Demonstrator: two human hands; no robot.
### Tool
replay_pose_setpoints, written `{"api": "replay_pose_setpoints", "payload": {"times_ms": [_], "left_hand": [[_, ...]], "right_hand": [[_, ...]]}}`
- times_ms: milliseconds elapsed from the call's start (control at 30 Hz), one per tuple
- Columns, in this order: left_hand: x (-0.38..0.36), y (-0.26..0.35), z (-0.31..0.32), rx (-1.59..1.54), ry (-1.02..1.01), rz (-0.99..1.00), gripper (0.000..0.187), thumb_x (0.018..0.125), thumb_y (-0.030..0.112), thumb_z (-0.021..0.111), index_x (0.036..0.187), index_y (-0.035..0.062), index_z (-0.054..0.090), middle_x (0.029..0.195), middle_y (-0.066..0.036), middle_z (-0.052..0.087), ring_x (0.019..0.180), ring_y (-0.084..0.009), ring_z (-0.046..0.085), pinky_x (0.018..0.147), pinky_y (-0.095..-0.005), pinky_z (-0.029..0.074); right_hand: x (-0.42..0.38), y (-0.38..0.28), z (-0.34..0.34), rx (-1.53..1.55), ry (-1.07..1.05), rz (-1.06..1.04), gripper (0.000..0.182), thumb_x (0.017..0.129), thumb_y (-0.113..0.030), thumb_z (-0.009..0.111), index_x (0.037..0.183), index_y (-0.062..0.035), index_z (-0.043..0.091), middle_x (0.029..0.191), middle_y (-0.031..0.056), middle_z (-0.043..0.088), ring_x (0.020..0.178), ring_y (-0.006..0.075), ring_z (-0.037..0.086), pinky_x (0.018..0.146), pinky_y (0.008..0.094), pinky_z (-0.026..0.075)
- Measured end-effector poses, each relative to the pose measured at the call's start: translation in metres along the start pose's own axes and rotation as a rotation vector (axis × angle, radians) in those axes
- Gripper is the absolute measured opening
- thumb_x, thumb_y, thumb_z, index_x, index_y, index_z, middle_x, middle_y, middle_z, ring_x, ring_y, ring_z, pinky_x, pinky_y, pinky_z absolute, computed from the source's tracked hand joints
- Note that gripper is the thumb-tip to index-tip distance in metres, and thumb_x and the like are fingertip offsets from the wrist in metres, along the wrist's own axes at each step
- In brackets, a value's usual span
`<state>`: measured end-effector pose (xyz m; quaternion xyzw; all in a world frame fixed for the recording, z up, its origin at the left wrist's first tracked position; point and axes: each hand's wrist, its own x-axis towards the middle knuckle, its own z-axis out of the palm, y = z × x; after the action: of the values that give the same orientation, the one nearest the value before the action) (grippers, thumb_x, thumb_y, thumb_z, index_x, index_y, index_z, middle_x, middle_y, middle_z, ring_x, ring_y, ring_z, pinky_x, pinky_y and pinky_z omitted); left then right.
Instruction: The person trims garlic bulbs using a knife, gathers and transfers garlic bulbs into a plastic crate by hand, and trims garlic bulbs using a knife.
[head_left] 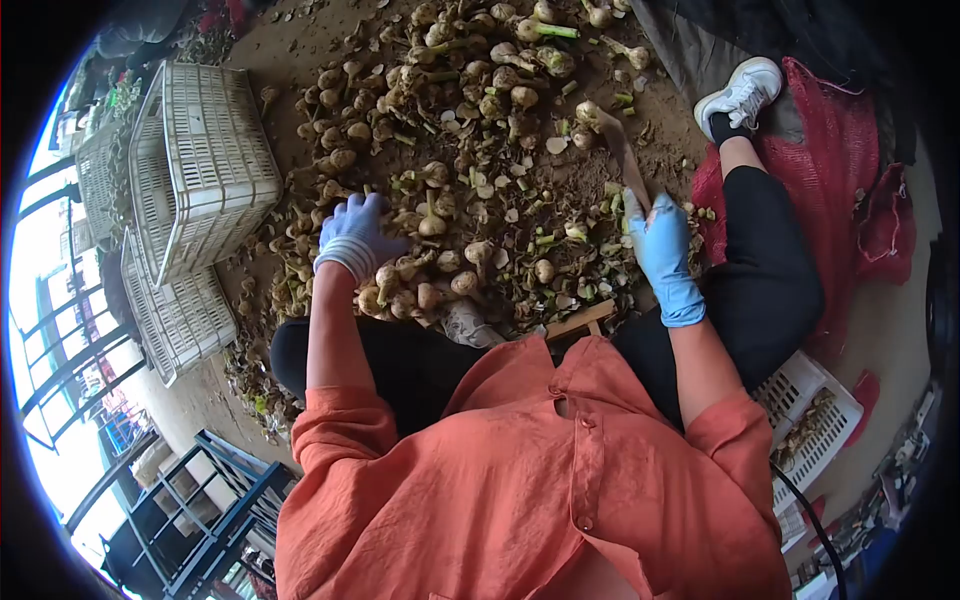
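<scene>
Garlic bulbs (432, 224) with cut stems and peelings lie heaped on the soil in front of me. My left hand (357, 236), in a pale purple knitted glove, rests over the left side of the heap with its fingers apart and nothing visible in it. At the right, my right hand (660, 244), in a light blue glove, is closed around the lower end of a long brownish tool (625, 160). The tool's far end reaches a bulb (588, 115). Whether the two touch is unclear.
White plastic crates (215, 150) stand at the left, and another crate (820, 415) is at the lower right. Red mesh sacks (820, 180) lie beside my right leg. A small wooden piece (582, 319) sits between my legs. A metal frame (215, 490) is at the lower left.
</scene>
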<state>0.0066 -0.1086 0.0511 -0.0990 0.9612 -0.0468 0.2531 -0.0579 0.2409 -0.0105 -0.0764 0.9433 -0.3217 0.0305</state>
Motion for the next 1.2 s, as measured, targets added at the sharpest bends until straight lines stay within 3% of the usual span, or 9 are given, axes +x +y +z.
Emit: {"api": "replay_pose_setpoints", "payload": {"times_ms": [100, 167, 233, 533, 667, 733, 900, 1033, 1200], "left_hand": [[0.011, 0.038, 0.017, -0.490, 0.049, 0.233, 0.062, 0.075, 0.047, 0.067, 0.114, 0.0011, 0.054, 0.098, -0.018, 0.061, 0.094, -0.0297, 0.059, 0.082, -0.0382, 0.048], [0.040, 0.093, 0.060, -1.063, -0.389, 0.181, 0.066, 0.081, 0.056, 0.056, 0.110, -0.0038, 0.055, 0.092, -0.021, 0.063, 0.087, -0.0315, 0.061, 0.082, -0.0384, 0.048], [0.059, 0.150, 0.072, -0.631, -0.467, 0.214, 0.072, 0.084, 0.061, 0.047, 0.109, -0.0057, 0.056, 0.094, -0.024, 0.063, 0.090, -0.0341, 0.062, 0.082, -0.0381, 0.048], [0.103, 0.251, 0.198, -0.712, -0.617, 0.160, 0.056, 0.078, 0.033, 0.064, 0.125, 0.0081, 0.044, 0.109, -0.026, 0.058, 0.100, -0.0418, 0.055, 0.082, -0.0438, 0.048], [0.105, 0.187, 0.153, -1.560, -0.418, -0.147, 0.060, 0.075, 0.007, 0.066, 0.128, 0.0029, 0.037, 0.091, -0.012, 0.062, 0.075, -0.0204, 0.062, 0.063, -0.0309, 0.051], [0.122, 0.155, 0.136, -1.751, -0.006, -0.231, 0.075, 0.076, 0.007, 0.066, 0.138, 0.0053, 0.024, 0.106, -0.015, 0.056, 0.081, -0.0193, 0.058, 0.068, -0.0304, 0.050], [0.061, 0.226, -0.069, -1.681, 0.243, 0.590, 0.058, 0.083, 0.000, 0.057, 0.133, 0.0057, 0.029, 0.113, -0.019, 0.055, 0.094, -0.0240, 0.061, 0.079, -0.0347, 0.054], [-0.073, 0.338, -0.165, -1.356, -0.188, 1.309, 0.056, 0.080, 0.008, 0.066, 0.128, 0.0018, 0.039, 0.107, -0.013, 0.058, 0.096, -0.0200, 0.057, 0.085, -0.0303, 0.047], [-0.049, 0.316, -0.142, -1.492, 0.090, 1.141, 0.029, 0.082, 0.017, 0.066, 0.103, -0.0001, 0.055, 0.083, -0.006, 0.060, 0.076, -0.0124, 0.058, 0.068, -0.0250, 0.049]], "right_hand": [[0.005, 0.001, -0.009, 0.179, 0.062, 0.022, 0.026, 0.087, -0.025, 0.058, 0.092, 0.0006, 0.059, 0.074, 0.0165, 0.064, 0.064, 0.0311, 0.063, 0.055, 0.0371, 0.048], [0.007, -0.007, -0.013, 0.238, 0.065, 0.017, 0.027, 0.088, -0.025, 0.058, 0.094, 0.0016, 0.059, 0.077, 0.0162, 0.065, 0.065, 0.0295, 0.063, 0.057, 0.0359, 0.048], [0.010, -0.010, -0.012, 0.310, 0.042, 0.010, 0.027, 0.088, -0.024, 0.058, 0.096, 0.0021, 0.059, 0.080, 0.0165, 0.065, 0.068, 0.0285, 0.064, 0.059, 0.0351, 0.048], [0.016, 0.001, -0.010, 0.381, 0.097, 0.084, 0.026, 0.086, -0.022, 0.061, 0.095, 0.0019, 0.059, 0.080, 0.0164, 0.065, 0.070, 0.0280, 0.064, 0.061, 0.0349, 0.048], [0.015, 0.006, -0.003, 0.563, 0.274, 0.222, 0.023, 0.084, -0.018, 0.062, 0.092, 0.0045, 0.062, 0.079, 0.0175, 0.066, 0.070, 0.0267, 0.065, 0.061, 0.0331, 0.048], [0.010, 0.020, 0.011, 0.310, 0.253, 0.389, 0.035, 0.080, -0.028, 0.066, 0.063, 0.0018, 0.057, 0.055, 0.0177, 0.057, 0.048, 0.0289, 0.057, 0.044, 0.0373, 0.041], [0.014, 0.046, 0.040, 0.488, 0.530, 0.331, 0.041, 0.081, -0.033, 0.062, 0.058, 0.0007, 0.054, 0.051, 0.0185, 0.053, 0.045, 0.0345, 0.052, 0.043, 0.0443, 0.038], [0.005, 0.046, 0.009, 0.492, 0.729, 0.111, 0.030, 0.083, -0.029, 0.059, 0.075, 0.0007, 0.061, 0.061, 0.0167, 0.060, 0.055, 0.0316, 0.057, 0.052, 0.0396, 0.044], [0.001, 0.060, -0.020, 0.573, 0.669, 0.285, 0.024, 0.083, -0.022, 0.063, 0.072, -0.0016, 0.057, 0.057, 0.0080, 0.056, 0.052, 0.0204, 0.053, 0.049, 0.0327, 0.041]]}}
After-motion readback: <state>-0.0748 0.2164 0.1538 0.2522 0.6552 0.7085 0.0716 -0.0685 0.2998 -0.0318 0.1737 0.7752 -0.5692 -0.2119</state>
